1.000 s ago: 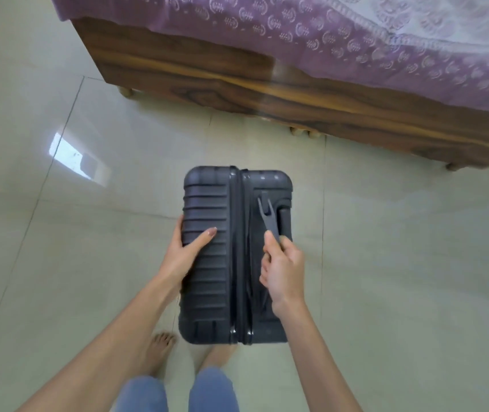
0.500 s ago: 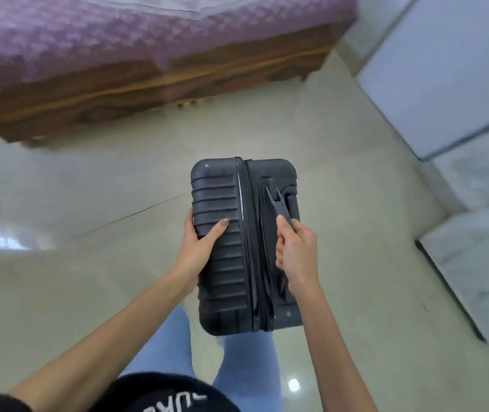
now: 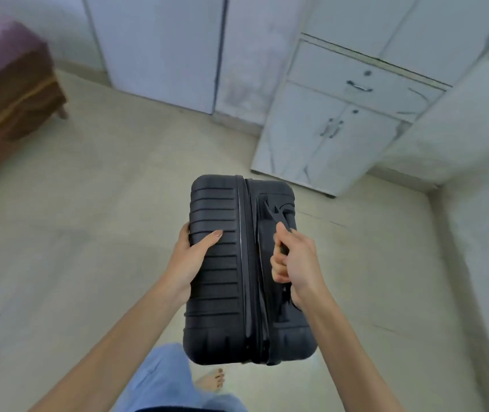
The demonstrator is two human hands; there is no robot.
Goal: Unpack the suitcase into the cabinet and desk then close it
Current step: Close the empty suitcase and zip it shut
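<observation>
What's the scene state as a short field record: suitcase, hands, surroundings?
suitcase: dark, ribbed, looks zipped shut, held in both hands over the floor
left hand: grips the ribbed side, thumb on top
right hand: curled round the handle
ahead: white cabinet, one drawer and two doors, all shut
left edge: bed with purple cover

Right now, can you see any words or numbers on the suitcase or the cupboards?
None can be read.
Suitcase, held by the left hand and by the right hand at its handle: plain dark shell, no brand showing.
Cabinet and drawer: only metal pulls and grey streaks, no words.
</observation>
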